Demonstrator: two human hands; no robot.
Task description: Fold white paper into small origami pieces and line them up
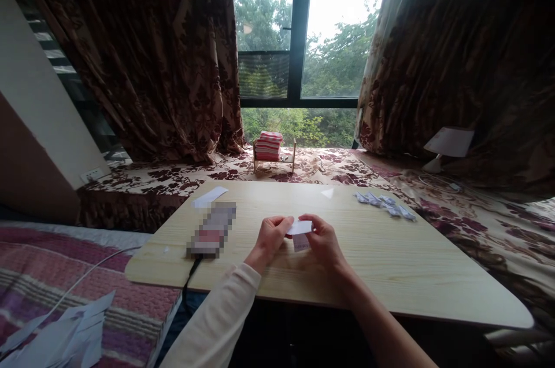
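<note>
A small piece of white paper (pixel 300 228) is held between my two hands above the wooden table (pixel 390 258). My left hand (pixel 272 236) pinches its left end between thumb and fingers. At the right end, my right hand (pixel 324 238) grips it the same way. Below the white part hangs a greyish flap (pixel 300 242) with faint markings; whether it belongs to the same sheet I cannot tell. Several small folded white paper pieces (pixel 385 204) lie in a cluster at the table's back right.
On the table's left lie a blurred-out phone-like device (pixel 212 231) with a dark strap and a white paper strip (pixel 210 197). Loose paper sheets (pixel 65 333) rest on the striped bedding. Behind the table, a small rack (pixel 274 157) holds striped cloth; a lamp (pixel 449 142) stands right.
</note>
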